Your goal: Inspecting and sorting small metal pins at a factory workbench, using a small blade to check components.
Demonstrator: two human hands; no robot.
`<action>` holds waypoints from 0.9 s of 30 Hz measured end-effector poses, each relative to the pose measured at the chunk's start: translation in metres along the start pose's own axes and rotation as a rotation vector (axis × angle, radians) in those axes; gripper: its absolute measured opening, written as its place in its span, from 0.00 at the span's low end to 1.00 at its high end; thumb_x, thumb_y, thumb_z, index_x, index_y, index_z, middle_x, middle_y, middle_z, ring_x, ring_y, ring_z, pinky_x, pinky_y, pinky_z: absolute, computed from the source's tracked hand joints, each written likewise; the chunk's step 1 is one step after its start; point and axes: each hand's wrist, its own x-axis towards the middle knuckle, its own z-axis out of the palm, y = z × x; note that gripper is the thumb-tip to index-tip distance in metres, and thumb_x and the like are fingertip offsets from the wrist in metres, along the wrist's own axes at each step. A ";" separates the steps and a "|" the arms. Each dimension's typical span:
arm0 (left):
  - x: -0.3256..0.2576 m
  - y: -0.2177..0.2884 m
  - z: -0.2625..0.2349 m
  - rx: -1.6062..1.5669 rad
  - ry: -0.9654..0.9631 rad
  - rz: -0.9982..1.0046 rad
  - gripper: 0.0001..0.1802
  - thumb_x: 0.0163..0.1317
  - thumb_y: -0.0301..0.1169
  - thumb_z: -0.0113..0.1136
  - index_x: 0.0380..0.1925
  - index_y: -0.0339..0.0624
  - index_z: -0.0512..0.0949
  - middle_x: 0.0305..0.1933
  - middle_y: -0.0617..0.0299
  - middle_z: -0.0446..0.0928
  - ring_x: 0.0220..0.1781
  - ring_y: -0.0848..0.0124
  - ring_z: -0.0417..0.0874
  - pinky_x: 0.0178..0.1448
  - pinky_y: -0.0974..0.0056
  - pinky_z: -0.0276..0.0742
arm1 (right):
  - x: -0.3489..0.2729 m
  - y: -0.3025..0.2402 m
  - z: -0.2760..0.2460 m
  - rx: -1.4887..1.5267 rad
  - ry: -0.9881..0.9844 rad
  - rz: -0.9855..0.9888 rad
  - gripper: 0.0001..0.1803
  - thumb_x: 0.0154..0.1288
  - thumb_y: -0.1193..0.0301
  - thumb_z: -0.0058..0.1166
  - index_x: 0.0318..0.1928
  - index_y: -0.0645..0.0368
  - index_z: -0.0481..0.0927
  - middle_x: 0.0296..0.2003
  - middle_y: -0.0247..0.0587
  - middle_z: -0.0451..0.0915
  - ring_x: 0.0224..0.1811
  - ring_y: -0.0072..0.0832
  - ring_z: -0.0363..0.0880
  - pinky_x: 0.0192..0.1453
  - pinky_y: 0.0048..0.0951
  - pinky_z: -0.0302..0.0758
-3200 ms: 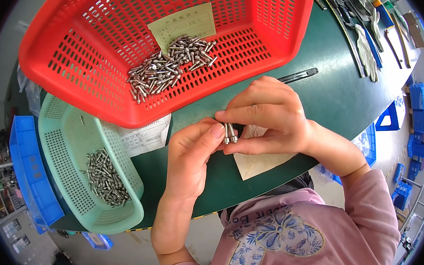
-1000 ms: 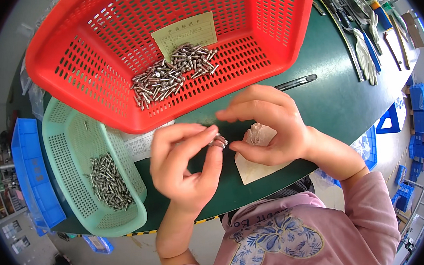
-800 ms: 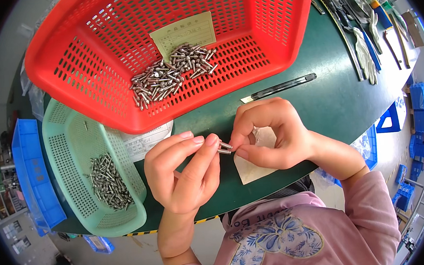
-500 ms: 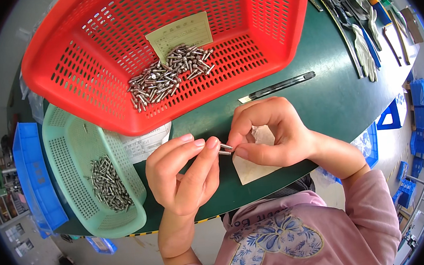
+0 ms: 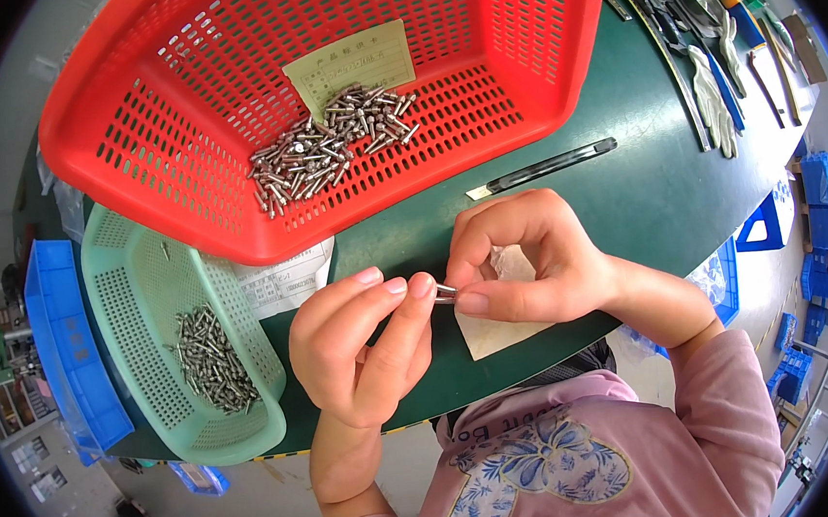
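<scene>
Over the near edge of a dark green workbench (image 5: 643, 202), a person's two hands meet around one small metal pin (image 5: 445, 293), held just above a scrap of tan paper (image 5: 497, 325) that lies at the bench's front lip. Left hand (image 5: 363, 350) rises from the lower edge with its forearm nearly upright, fingers curled inward and the fingertips (image 5: 421, 284) closed on one end of the pin. Right hand (image 5: 521, 260) comes in from the right, wrist bent, thumb and forefinger pinched shut on the pin's other end while the remaining fingers arch over the paper. Both hands touch at the pin and sit close to the person's pink, flower-printed top (image 5: 585, 459).

Open bench surface lies to the right of the hands and behind them, up to one black-handled utility knife (image 5: 543, 166) lying flat. Beyond it, one large red perforated basket (image 5: 516, 75) is tilted toward the person, holding a heap of metal pins (image 5: 328, 149), too many to count, and one pale yellow card (image 5: 350, 64). One pale green basket (image 5: 136, 309) at the left holds a second heap of pins (image 5: 210, 360), its rim overhanging the front edge of the bench. One blue bin (image 5: 62, 354) stands farther left. Hand tools (image 5: 709, 51) crowd the far right edge.
</scene>
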 end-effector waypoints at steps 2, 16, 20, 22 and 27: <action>0.000 0.000 0.000 0.001 0.001 0.005 0.16 0.42 0.22 0.71 0.35 0.45 0.84 0.35 0.66 0.74 0.35 0.69 0.77 0.32 0.70 0.73 | 0.000 0.001 0.001 -0.039 0.009 0.036 0.03 0.52 0.79 0.60 0.28 0.65 0.79 0.26 0.37 0.78 0.28 0.22 0.74 0.32 0.23 0.69; 0.001 -0.005 0.003 -0.158 -0.033 -0.142 0.18 0.37 0.18 0.65 0.34 0.43 0.83 0.32 0.63 0.75 0.34 0.65 0.79 0.35 0.67 0.76 | -0.001 0.001 0.002 0.010 0.032 0.110 0.04 0.54 0.79 0.59 0.27 0.65 0.77 0.27 0.36 0.78 0.29 0.20 0.74 0.34 0.22 0.69; 0.002 -0.004 0.001 -0.164 -0.038 -0.144 0.19 0.36 0.17 0.63 0.34 0.43 0.83 0.32 0.63 0.76 0.34 0.65 0.79 0.35 0.67 0.76 | 0.000 0.000 0.003 0.000 0.032 0.097 0.03 0.54 0.79 0.59 0.27 0.65 0.78 0.27 0.36 0.78 0.29 0.20 0.74 0.34 0.22 0.69; 0.002 -0.003 0.002 -0.173 -0.038 -0.146 0.19 0.36 0.17 0.64 0.34 0.43 0.83 0.32 0.63 0.76 0.34 0.65 0.79 0.35 0.67 0.76 | -0.001 0.006 0.003 -0.006 0.043 0.046 0.04 0.55 0.77 0.60 0.28 0.64 0.79 0.25 0.33 0.79 0.27 0.16 0.73 0.31 0.20 0.69; 0.001 -0.004 0.002 -0.173 -0.029 -0.146 0.19 0.35 0.17 0.64 0.34 0.43 0.83 0.32 0.63 0.76 0.34 0.65 0.79 0.35 0.67 0.76 | 0.000 0.007 0.002 -0.028 0.050 -0.012 0.04 0.56 0.75 0.60 0.29 0.63 0.79 0.24 0.29 0.79 0.25 0.12 0.72 0.28 0.18 0.69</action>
